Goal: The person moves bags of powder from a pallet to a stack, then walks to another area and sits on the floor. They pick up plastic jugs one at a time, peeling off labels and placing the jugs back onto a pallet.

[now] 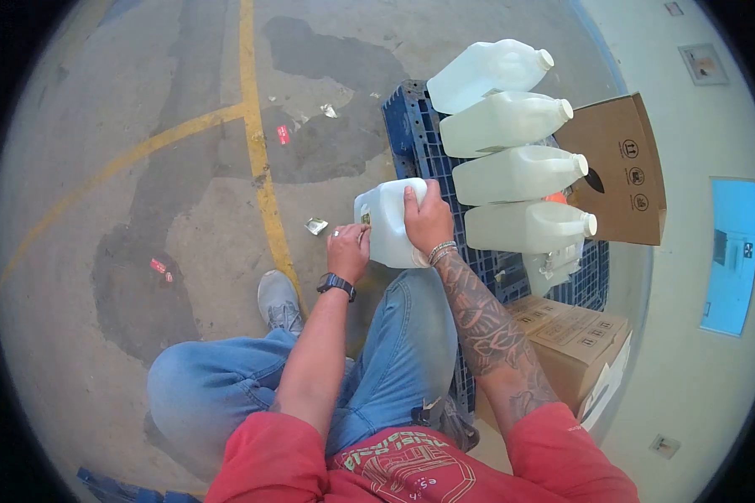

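A white translucent plastic jug point(387, 225) rests tilted over my raised knee. My right hand point(429, 220) is closed around its near side, thumb on top. My left hand point(349, 250) is at the jug's left end, its fingers pinched together at the edge of a small yellow-green label point(367, 217). Whether the label is partly lifted is too small to tell. The jug's neck is hidden from me. To the right, several similar capped jugs, the nearest a pale full-looking jug point(524, 228), lie in a row on a blue plastic pallet point(407, 126).
An open cardboard box point(621, 163) stands behind the jugs, and a closed cardboard box point(566, 331) is beside my right arm. Crumpled foil scrap point(316, 225) and a red paper scrap point(283, 134) lie on the concrete floor. A yellow line point(256, 142) crosses it.
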A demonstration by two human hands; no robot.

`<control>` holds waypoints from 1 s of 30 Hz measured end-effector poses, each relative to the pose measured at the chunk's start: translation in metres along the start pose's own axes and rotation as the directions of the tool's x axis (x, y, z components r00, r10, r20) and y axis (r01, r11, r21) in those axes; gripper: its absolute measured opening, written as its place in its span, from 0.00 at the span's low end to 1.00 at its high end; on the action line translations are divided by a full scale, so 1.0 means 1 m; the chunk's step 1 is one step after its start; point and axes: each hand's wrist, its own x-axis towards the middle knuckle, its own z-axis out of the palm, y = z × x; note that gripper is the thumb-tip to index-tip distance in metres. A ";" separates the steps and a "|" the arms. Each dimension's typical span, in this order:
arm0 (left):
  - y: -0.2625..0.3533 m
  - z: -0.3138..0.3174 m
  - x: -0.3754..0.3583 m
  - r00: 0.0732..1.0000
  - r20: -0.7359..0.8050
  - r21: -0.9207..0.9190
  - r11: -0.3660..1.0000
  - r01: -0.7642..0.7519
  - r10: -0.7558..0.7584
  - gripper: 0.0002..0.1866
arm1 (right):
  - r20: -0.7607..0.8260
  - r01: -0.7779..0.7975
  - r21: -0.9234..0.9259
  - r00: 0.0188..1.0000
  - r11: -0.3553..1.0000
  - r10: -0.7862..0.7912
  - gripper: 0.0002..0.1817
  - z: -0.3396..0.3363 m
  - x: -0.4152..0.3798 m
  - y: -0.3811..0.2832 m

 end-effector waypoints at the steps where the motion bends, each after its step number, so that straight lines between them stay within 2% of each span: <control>1: -0.001 -0.001 -0.001 1.000 0.004 -0.018 1.000 -0.007 0.007 0.07 | -0.003 0.001 0.004 1.000 1.000 -0.001 0.22 0.001 0.000 0.002; 8: 0.006 -0.009 0.003 0.996 0.084 0.062 0.998 -0.016 0.010 0.08 | 0.001 0.000 0.010 1.000 1.000 0.000 0.22 0.000 0.000 0.001; 17: 0.010 -0.003 0.008 0.986 0.019 0.262 0.951 -0.165 0.166 0.06 | 0.002 -0.005 0.016 1.000 1.000 0.005 0.23 0.002 0.000 0.004; 23: 0.004 0.006 0.004 1.000 0.011 0.116 0.993 0.007 -0.008 0.07 | 0.007 -0.005 0.016 1.000 1.000 0.005 0.23 0.000 0.000 0.001; 26: -0.002 0.007 0.001 0.985 0.093 0.007 0.989 0.148 -0.148 0.10 | 0.000 0.001 0.013 1.000 1.000 -0.001 0.22 -0.001 0.000 0.001; 30: -0.010 0.001 -0.001 0.979 0.134 -0.057 0.985 0.160 -0.151 0.11 | -0.006 0.008 0.014 1.000 1.000 -0.008 0.22 0.001 0.000 0.002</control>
